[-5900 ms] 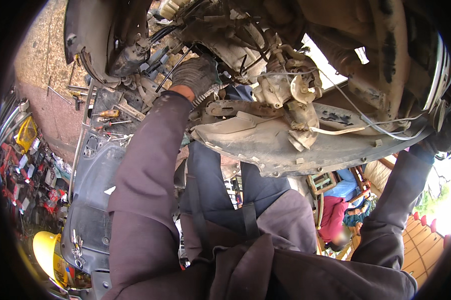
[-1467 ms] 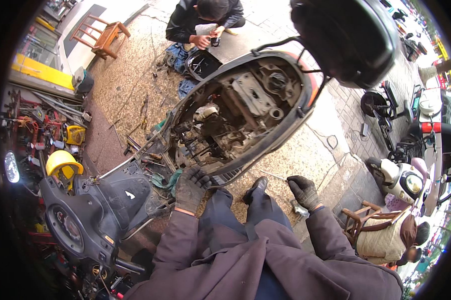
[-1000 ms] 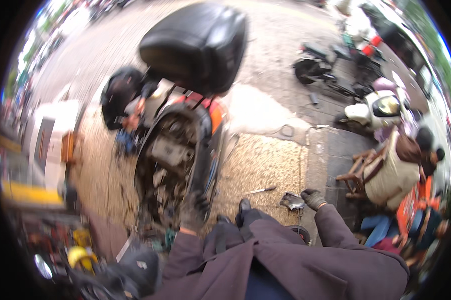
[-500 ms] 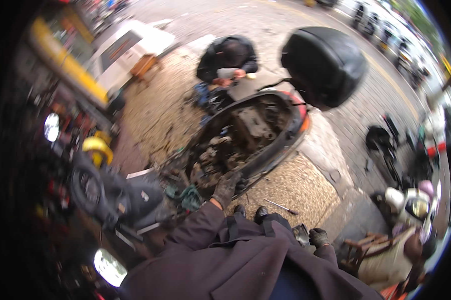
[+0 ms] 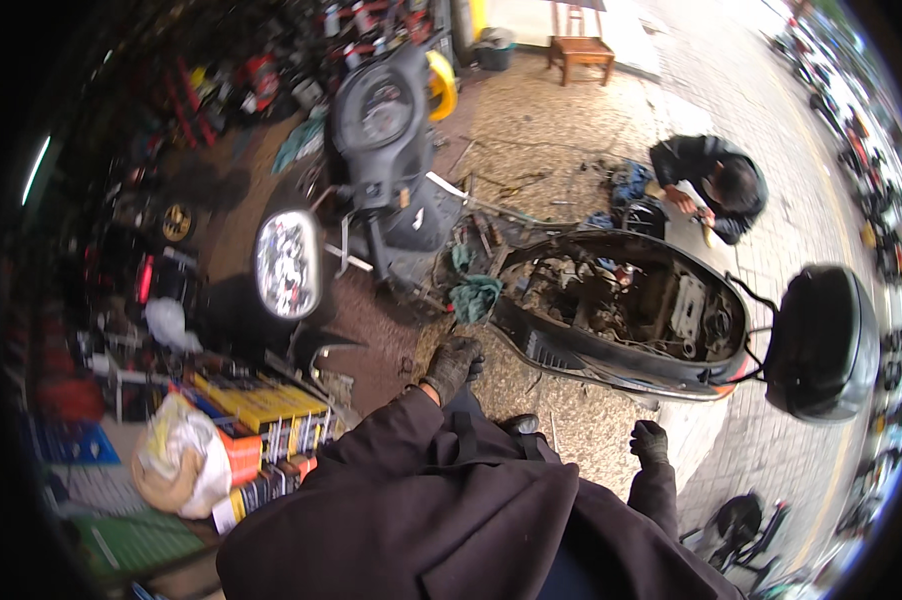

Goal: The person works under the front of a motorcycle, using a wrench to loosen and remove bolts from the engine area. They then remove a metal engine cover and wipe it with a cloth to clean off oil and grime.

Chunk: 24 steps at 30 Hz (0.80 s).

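- Head view looks down on a gravel workshop floor where a stripped scooter point(image 5: 621, 315) lies on its side, its black body shell open and the grimy engine bay showing.
- Left hand point(image 5: 453, 365), in a dirty dark work glove, hangs just beside the scooter's lower edge; its fingers are curled loosely inward and hold nothing I can make out.
- Right hand point(image 5: 649, 440), also gloved, hangs low over the gravel near the scooter's underside; it looks empty, though whether the fingers are curled or straight I cannot tell.
- A black top case point(image 5: 821, 340) sits at the scooter's rear end on a thin rack.
- A teal rag point(image 5: 474, 296) is bunched at the scooter's front end.
- The detached front fairing point(image 5: 386, 150) with its round gauge stands upright beyond it, and a headlight point(image 5: 287, 262) leans just to its left.
- Flat yellow boxes point(image 5: 261, 420) with dark edges are stacked at the lower left, a crumpled white bag point(image 5: 183, 455) against them.
- Another person point(image 5: 716, 180) in black crouches past the scooter.
- A small wooden stool point(image 5: 581, 55) stands at the far top.
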Tool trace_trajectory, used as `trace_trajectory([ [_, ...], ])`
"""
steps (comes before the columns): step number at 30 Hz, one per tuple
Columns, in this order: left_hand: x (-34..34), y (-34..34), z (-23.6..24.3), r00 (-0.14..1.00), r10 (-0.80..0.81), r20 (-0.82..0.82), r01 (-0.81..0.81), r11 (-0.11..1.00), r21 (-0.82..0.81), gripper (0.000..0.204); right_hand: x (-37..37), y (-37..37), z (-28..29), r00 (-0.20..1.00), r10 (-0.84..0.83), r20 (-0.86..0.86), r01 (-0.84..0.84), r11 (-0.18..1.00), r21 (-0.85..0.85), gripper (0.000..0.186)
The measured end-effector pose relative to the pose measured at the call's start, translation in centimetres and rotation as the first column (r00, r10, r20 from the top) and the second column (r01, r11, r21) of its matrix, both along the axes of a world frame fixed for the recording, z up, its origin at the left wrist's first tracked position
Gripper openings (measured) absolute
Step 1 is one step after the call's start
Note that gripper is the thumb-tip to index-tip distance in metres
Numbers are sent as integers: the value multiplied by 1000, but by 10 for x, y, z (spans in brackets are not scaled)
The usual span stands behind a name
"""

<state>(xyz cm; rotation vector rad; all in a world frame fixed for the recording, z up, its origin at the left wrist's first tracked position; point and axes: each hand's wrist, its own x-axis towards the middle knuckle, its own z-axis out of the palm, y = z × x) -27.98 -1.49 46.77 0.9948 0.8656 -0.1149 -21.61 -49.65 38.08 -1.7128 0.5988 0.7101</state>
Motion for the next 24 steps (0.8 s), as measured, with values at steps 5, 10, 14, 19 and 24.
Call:
trace_trajectory([
  [5, -37, 53, -16, 994, 97, -45, -95, 994, 53, 17, 19, 87, 11, 968, 249, -32, -250, 968, -28, 18],
  [10, -64, 128, -58, 963, 251, 101, -266, 945, 191, 19, 17, 155, 15, 938, 328, -110, -341, 933, -120, 16],
  [14, -75, 224, -92, 881, 420, 219, -470, 829, 304, 25, 12, 207, 23, 924, 347, -164, -378, 897, -231, 19],
  [19, -100, 324, -68, 878, 400, 263, -478, 709, 519, 28, 12, 276, 33, 885, 424, -193, -459, 864, -208, 18],
  [24, -123, 364, -25, 801, 485, 351, -569, 799, 194, 22, 43, 336, 24, 799, 587, -126, -600, 789, -132, 24],
])
